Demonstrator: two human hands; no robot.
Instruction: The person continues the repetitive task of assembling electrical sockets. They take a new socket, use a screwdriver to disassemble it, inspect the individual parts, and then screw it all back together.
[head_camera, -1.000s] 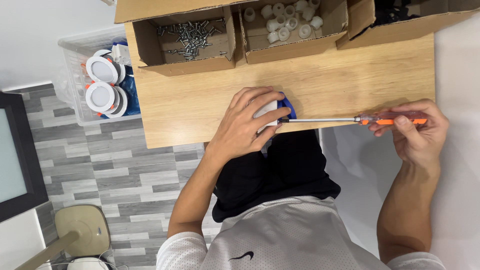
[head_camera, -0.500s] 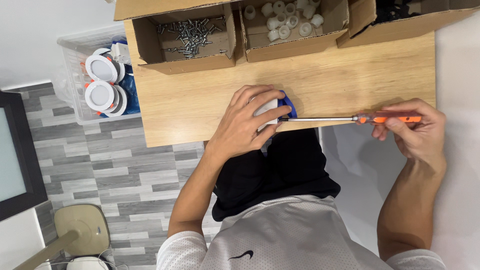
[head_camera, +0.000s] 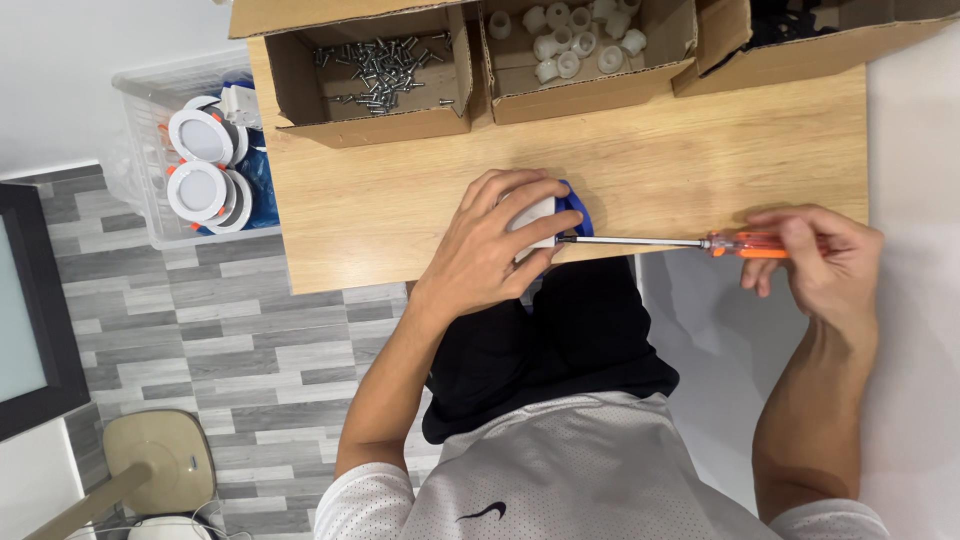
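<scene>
Mid-fastening: left hand (head_camera: 490, 250) clamps the small white plastic housing with blue part (head_camera: 545, 215) at the wooden table's (head_camera: 700, 150) near edge, right hand (head_camera: 815, 255) grips the orange-handled long-shaft screwdriver (head_camera: 660, 242), tip seated in the housing; screw apparently not yet fully driven.

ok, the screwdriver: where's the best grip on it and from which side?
Probably by the orange handle, coming from its right end, as the right hand does. The screwdriver lies level along the wooden table's front edge, its thin metal shaft pointing left into the white and blue part under the left hand. The shaft looks too thin to turn well.
</scene>
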